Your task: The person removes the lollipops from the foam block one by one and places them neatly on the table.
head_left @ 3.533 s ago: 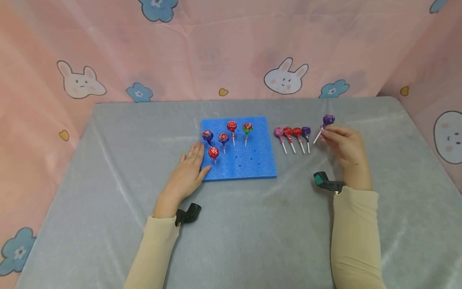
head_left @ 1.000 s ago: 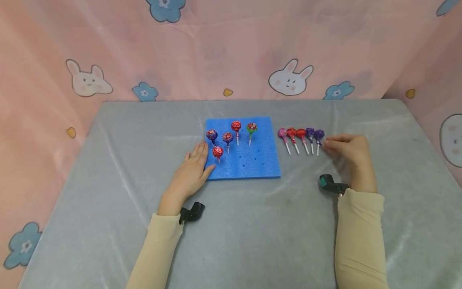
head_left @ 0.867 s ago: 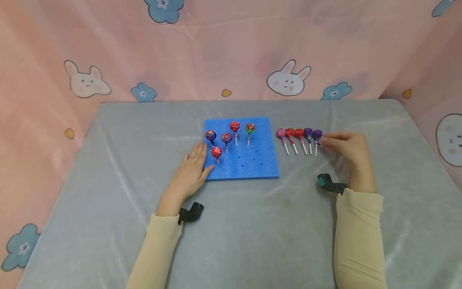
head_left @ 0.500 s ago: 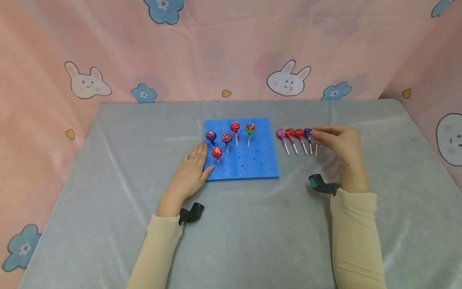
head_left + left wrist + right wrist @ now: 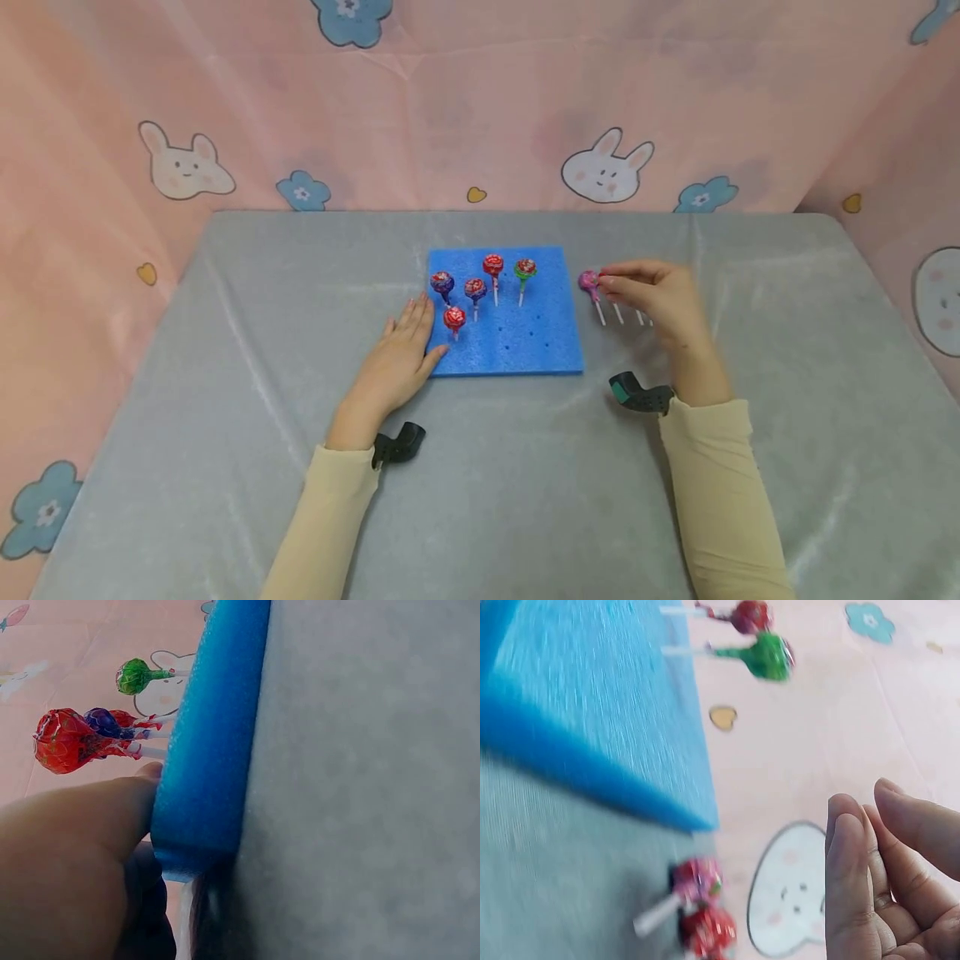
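Note:
My left hand (image 5: 392,357) lies with straight fingers along the left edge of a blue foam board (image 5: 517,354), thumb on its front corner. Several wrapped lollipops stand upright in it: a green one (image 5: 525,268), a red one (image 5: 492,265) behind, a red one (image 5: 454,318) in front, and two purple-blue ones. My right hand (image 5: 663,304) hovers over a row of lollipops lying right of the board. Its thumb and fingers are apart with nothing between them in the right wrist view. The pink lollipop (image 5: 588,281) and a red lollipop (image 5: 709,931) show; the hand covers the other heads.
Small holes dot the right part of the board. A grey cloth (image 5: 525,483) covers the table. Behind it hangs a pink curtain (image 5: 420,125) with rabbits and flowers. A black wrist camera (image 5: 637,392) sits on each wrist.
My right hand set a purple lollipop down at the right end of the row, let go, and moved left over the row towards the pink one. My left hand stays on the board.

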Action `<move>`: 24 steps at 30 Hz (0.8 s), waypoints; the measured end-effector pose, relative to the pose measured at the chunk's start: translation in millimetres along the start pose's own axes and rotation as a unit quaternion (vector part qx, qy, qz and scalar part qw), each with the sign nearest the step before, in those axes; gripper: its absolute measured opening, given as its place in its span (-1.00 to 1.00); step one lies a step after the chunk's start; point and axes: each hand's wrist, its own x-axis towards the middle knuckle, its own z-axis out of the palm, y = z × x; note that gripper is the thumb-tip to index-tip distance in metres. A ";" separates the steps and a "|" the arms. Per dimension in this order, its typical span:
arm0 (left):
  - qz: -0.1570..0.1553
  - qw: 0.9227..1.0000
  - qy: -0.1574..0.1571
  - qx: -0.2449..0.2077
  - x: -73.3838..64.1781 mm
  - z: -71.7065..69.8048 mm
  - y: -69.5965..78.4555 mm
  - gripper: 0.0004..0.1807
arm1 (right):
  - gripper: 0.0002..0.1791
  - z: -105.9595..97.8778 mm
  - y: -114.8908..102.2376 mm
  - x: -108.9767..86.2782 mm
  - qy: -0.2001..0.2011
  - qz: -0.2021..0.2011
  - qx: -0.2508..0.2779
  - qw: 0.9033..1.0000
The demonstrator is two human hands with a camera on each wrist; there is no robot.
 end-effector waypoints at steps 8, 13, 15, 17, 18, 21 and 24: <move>-0.003 1.000 -0.005 -0.006 -0.6 0.9 -1.3 -0.28 | -0.76 28.4 -2.9 4.9 -0.026 0.005 -0.006 1.000; -0.003 1.000 -0.005 -0.006 0.8 -1.2 -1.1 -0.28 | -0.72 43.1 -1.8 12.7 -0.036 -0.005 0.001 0.999; -0.005 1.000 -0.005 -0.005 1.2 -1.5 -1.2 -0.28 | -0.72 49.2 0.2 16.5 -0.034 -0.010 0.016 0.999; -0.006 1.000 -0.006 -0.004 1.4 -1.7 -1.3 -0.28 | -0.72 55.3 3.1 20.4 -0.023 -0.019 0.021 0.999; -0.006 1.000 -0.006 -0.002 1.5 -1.6 -1.3 -0.28 | -0.70 58.0 4.7 22.0 -0.018 -0.021 0.024 0.999; -0.006 1.000 -0.009 -0.004 1.2 -2.0 -0.9 -0.28 | -0.65 63.9 10.5 26.3 -0.003 -0.022 0.021 1.000; -0.005 1.000 -0.009 -0.008 0.3 -2.5 -0.5 -0.28 | -0.60 67.0 15.4 27.7 -0.007 -0.009 0.024 1.000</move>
